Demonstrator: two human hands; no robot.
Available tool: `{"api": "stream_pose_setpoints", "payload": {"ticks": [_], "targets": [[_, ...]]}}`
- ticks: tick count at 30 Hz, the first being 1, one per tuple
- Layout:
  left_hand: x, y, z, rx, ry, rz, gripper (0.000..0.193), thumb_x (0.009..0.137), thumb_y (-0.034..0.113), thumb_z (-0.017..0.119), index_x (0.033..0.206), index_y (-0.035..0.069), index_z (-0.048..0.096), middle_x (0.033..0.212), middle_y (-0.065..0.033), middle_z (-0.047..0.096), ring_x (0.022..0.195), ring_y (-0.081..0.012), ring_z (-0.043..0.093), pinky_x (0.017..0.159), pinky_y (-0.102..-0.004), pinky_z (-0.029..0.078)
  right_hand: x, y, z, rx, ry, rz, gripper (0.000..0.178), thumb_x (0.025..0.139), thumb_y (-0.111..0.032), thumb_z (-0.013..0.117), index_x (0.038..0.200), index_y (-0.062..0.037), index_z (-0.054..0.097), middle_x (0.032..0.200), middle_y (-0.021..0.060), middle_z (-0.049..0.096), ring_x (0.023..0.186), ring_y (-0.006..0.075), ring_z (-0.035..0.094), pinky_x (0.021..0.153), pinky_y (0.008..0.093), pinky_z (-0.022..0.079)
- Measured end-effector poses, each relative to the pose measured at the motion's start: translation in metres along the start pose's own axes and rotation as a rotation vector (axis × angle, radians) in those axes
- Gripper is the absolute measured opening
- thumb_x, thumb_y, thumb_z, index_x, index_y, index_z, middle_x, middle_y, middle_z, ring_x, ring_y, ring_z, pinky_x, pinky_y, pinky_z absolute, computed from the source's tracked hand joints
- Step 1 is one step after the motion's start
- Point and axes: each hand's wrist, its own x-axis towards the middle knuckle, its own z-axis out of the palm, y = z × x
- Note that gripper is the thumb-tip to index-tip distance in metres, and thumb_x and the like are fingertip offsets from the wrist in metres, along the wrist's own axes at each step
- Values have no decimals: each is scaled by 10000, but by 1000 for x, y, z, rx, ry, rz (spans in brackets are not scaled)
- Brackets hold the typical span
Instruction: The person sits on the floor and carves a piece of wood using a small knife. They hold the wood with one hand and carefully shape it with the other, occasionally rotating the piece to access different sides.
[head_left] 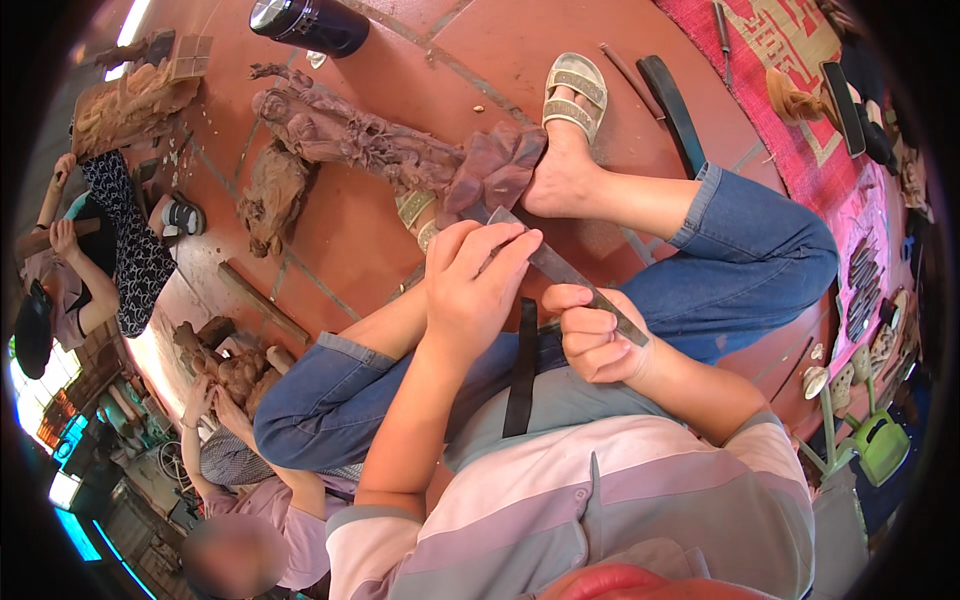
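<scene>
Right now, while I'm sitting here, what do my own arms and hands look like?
Your left hand and right hand are bare, with no gloves, rings or watch visible. Your forearms are uncovered too. The short sleeves are pale pink with grey bands at the hems, part of a shirt with broad pale pink, mauve and grey stripes.

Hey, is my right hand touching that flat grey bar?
Touching. The head view shows the right hand closed at the lower end of the flat grey bar, which lies against the curled fingers.
</scene>
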Motion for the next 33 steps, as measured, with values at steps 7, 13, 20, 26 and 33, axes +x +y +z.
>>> {"api": "stream_pose_setpoints", "payload": {"ticks": [7,13,20,26,33], "targets": [[-24,-19,28,-81,-29,-84,253,648,-2,719,888,71,689,825,-38,639,746,-216,607,643,-309,484,12,14,24,-1788,687,-865,559,827,45,594,1352,-29,415,1142,111,574,1037,175,595,882,304,503],[-18,-38,44,-83,1,-180,357,645,-30,659,991,55,638,919,-112,638,829,-282,632,689,-335,526,39,-7,6,-2604,458,-923,283,835,-153,691,1032,0,558,1201,322,510,1211,429,478,863,389,473],[-10,-57,60,139,45,-329,426,641,24,646,1066,36,621,1034,-110,627,951,-311,583,812,-380,487,69,-51,-1,-2766,415,-970,225,882,-127,565,1065,4,573,1285,341,456,1115,433,537,866,405,496],[-28,-36,81,50,19,-340,498,635,50,691,1130,35,641,1048,-126,632,1032,-341,580,911,-401,474,37,-47,-1,-2681,560,-865,164,867,-72,545,1008,-19,611,1246,287,528,1213,392,486,919,403,468],[-26,-42,84,-25,85,-350,482,621,-17,670,1099,19,627,1088,-132,620,988,-334,592,842,-377,496,41,-55,-5,-2647,448,-1005,155,864,-75,556,988,-22,631,1187,318,545,1107,362,584,797,396,510]]}}
